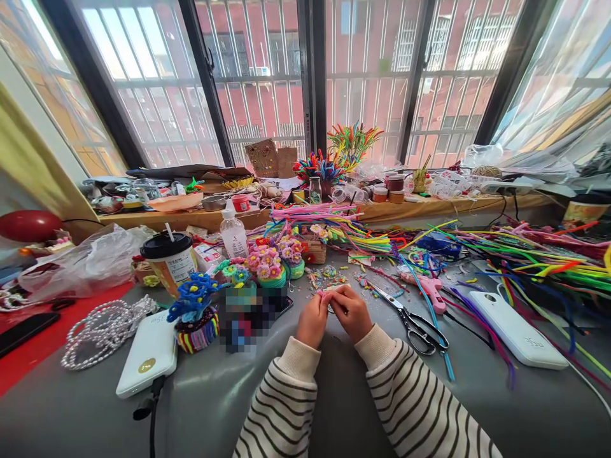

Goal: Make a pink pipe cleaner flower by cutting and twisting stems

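Pinching a small pink piece (pixel 325 294) with left hand (pixel 312 319) and right hand (pixel 352 314), toward near edge of desk (pixel 210 394); cannot tell its direction or long axis.

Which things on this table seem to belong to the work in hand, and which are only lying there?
Probably for the work:
small pink piece held between left hand and right hand
loose pipe cleaners
scissors
pink glue gun

Apparently just lying about:
pearl bead strings
lidded drink cup
clear bottle
black phone

"35W" marks the right power bank (pixel 518 327) and, inverted, the left power bank (pixel 151 350)
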Demonstrator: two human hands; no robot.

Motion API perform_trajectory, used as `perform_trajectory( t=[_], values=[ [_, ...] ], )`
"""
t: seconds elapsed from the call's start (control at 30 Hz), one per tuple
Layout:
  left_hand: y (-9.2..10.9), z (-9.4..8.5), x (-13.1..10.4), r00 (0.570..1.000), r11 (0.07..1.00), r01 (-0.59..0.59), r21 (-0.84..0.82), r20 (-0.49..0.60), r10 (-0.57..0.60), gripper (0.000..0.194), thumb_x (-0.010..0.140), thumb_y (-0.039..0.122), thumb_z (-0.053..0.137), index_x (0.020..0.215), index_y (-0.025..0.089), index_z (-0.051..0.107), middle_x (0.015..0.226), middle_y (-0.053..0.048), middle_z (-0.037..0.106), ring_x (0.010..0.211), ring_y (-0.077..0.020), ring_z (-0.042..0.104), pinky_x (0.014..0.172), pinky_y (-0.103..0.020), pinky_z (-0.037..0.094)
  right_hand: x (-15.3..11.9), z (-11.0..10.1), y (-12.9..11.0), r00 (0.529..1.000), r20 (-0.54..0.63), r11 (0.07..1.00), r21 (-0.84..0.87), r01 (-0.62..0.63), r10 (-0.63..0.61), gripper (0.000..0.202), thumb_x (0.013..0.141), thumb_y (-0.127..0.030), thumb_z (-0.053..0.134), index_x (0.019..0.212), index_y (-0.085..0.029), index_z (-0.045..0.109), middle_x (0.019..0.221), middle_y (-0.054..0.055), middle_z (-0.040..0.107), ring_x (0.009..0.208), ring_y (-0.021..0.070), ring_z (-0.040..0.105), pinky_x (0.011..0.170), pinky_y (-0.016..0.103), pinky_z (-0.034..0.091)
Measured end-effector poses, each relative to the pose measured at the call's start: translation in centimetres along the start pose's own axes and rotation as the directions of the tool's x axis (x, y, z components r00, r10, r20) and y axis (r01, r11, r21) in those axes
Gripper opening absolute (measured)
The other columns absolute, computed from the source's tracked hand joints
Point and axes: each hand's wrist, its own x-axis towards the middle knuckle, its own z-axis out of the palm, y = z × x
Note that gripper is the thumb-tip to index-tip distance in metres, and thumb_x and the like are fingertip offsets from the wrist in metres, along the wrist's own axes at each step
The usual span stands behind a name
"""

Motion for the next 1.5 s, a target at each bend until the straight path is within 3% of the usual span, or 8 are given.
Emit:
perform_trajectory(
  t=[0.23, 0.47, 0.8, 0.9, 1.03, 1.23, 1.37, 1.5],
  values=[
    [-0.2, -0.3, -0.1, 0.996, 0.984, -0.007, 0.178, -0.086, 0.023, 0.033, 0.075, 0.037, 0.021, 0.07, 0.015, 0.046, 0.06, -0.004, 0.052, 0.054, -0.0126, 0.047, 0.05, -0.022, 0.03, 0.1, 0.1, 0.2, 0.998, 0.065, 0.999, 0.045, 0.007, -0.01, 0.025, 0.075, -0.022, 0.036, 0.096, -0.017, 0.048, 0.076, 0.005, 0.051, 0.066, 0.011, 0.048, 0.061, 0.023, 0.041],
    [-0.6, -1.2, 0.2, 0.991, 0.987, -0.133, 0.088, 0.02, 0.131, 0.031, 0.075, 0.034, 0.023, 0.073, 0.015, 0.048, 0.068, -0.005, 0.054, 0.062, -0.0133, 0.048, 0.056, -0.023, 0.033, -0.1, 0.1, 0.1, 0.995, 0.068, 0.996, 0.056, -0.076, 0.072, 0.027, 0.074, -0.025, 0.036, 0.1, -0.017, 0.041, 0.064, 0.001, 0.053, 0.05, 0.0075, 0.048, 0.049, 0.018, 0.04],
    [-0.7, -3.0, 1.0, 0.963, 0.917, -0.255, 0.305, 0.168, 0.212, 0.031, 0.074, 0.029, 0.028, 0.07, 0.014, 0.054, 0.07, -0.007, 0.057, 0.066, -0.0151, 0.05, 0.058, -0.023, 0.034, -0.1, -0.3, 0.1, 0.971, 0.208, 0.98, -0.134, 0.146, -0.116, 0.035, 0.076, -0.02, 0.032, 0.111, -0.022, 0.037, 0.064, 0.001, 0.052, 0.056, 0.0093, 0.048, 0.053, 0.019, 0.04],
    [-0.5, -3.3, 0.9, 0.947, 0.887, -0.304, 0.347, 0.213, 0.241, 0.032, 0.075, 0.032, 0.026, 0.071, 0.015, 0.054, 0.071, -0.007, 0.057, 0.066, -0.0144, 0.05, 0.058, -0.022, 0.034, -0.3, -0.1, 0.4, 0.967, 0.223, 0.98, -0.127, 0.152, -0.121, 0.036, 0.077, -0.021, 0.032, 0.113, -0.02, 0.035, 0.078, 0.004, 0.056, 0.068, 0.0113, 0.051, 0.06, 0.021, 0.042],
    [-0.5, -3.5, 0.6, 0.939, 0.869, -0.324, 0.375, 0.242, 0.245, 0.035, 0.075, 0.034, 0.025, 0.074, 0.018, 0.055, 0.072, -0.006, 0.056, 0.066, -0.0138, 0.05, 0.059, -0.022, 0.034, -0.4, 0.3, 0.9, 0.968, 0.227, 0.981, -0.136, 0.141, -0.108, 0.032, 0.078, -0.022, 0.031, 0.108, -0.018, 0.039, 0.094, 0.006, 0.055, 0.082, 0.0136, 0.051, 0.068, 0.023, 0.041],
    [-1.1, -4.0, 0.2, 0.922, 0.856, -0.366, 0.364, 0.266, 0.281, 0.033, 0.075, 0.033, 0.024, 0.079, 0.02, 0.055, 0.077, -0.004, 0.056, 0.072, -0.0136, 0.05, 0.062, -0.021, 0.034, -0.3, 0.6, 1.3, 0.97, 0.234, 0.972, -0.204, 0.117, -0.068, 0.022, 0.077, -0.026, 0.034, 0.087, -0.019, 0.052, 0.077, 0.005, 0.058, 0.07, 0.0132, 0.053, 0.06, 0.021, 0.041],
    [-1.3, -3.9, 0.2, 0.91, 0.784, -0.409, 0.467, 0.269, 0.314, 0.033, 0.076, 0.031, 0.023, 0.075, 0.019, 0.053, 0.074, -0.004, 0.056, 0.07, -0.0136, 0.05, 0.061, -0.023, 0.034, -0.1, 0.6, 1.2, 0.97, 0.239, 0.967, -0.233, 0.107, -0.049, 0.021, 0.077, -0.025, 0.035, 0.078, -0.019, 0.054, 0.069, 0.003, 0.056, 0.064, 0.0114, 0.052, 0.057, 0.02, 0.04],
    [-0.7, -2.8, -0.1, 0.911, 0.617, -0.359, 0.7, 0.122, 0.393, 0.031, 0.077, 0.027, 0.023, 0.073, 0.016, 0.052, 0.071, -0.006, 0.055, 0.073, -0.0178, 0.049, 0.072, -0.034, 0.031, -0.2, 0.7, 1.4, 0.975, 0.221, 0.969, -0.239, 0.063, -0.009, 0.019, 0.076, -0.023, 0.036, 0.079, -0.018, 0.054, 0.069, 0.004, 0.055, 0.065, 0.0121, 0.051, 0.058, 0.02, 0.039]
  ],
)
